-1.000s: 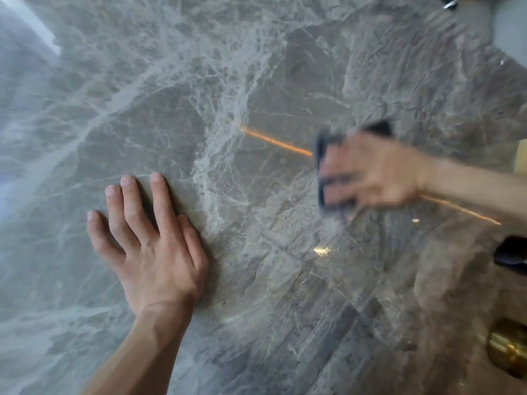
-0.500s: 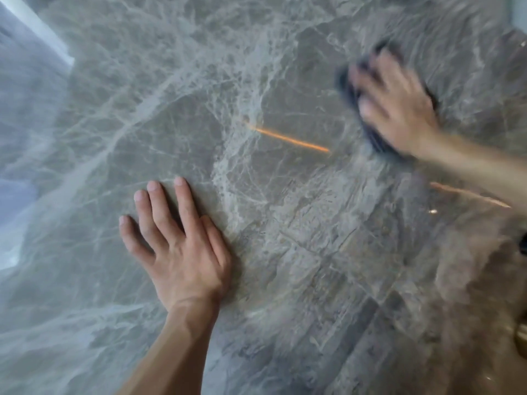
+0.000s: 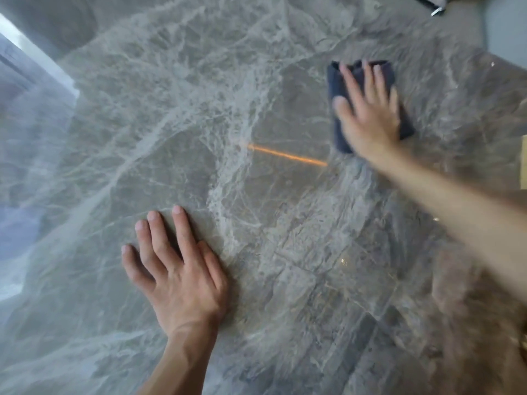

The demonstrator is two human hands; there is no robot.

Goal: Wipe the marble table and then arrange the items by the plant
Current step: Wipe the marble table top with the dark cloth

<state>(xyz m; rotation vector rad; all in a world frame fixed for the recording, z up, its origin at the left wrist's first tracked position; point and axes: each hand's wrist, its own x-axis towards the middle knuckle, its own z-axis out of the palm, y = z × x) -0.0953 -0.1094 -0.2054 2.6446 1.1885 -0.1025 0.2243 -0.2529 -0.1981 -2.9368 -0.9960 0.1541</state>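
Observation:
A grey marble table (image 3: pixel 256 95) with pale veins fills the view. My right hand (image 3: pixel 368 115) lies flat with straight fingers on a folded dark blue cloth (image 3: pixel 339 138), pressing it against the marble at the upper right. My left hand (image 3: pixel 179 269) rests flat on the marble near the lower middle, fingers spread, holding nothing. The plant and the items are not in view.
The table's far edge runs along the top right, with a dark thin object (image 3: pixel 427 5) beyond it. A bright window reflection (image 3: pixel 34 55) lies on the marble at the upper left. An orange streak of light (image 3: pixel 285 156) crosses the middle.
My right hand has swept the cloth from the middle right up and away to the upper right. My left hand has stayed planted on the marble.

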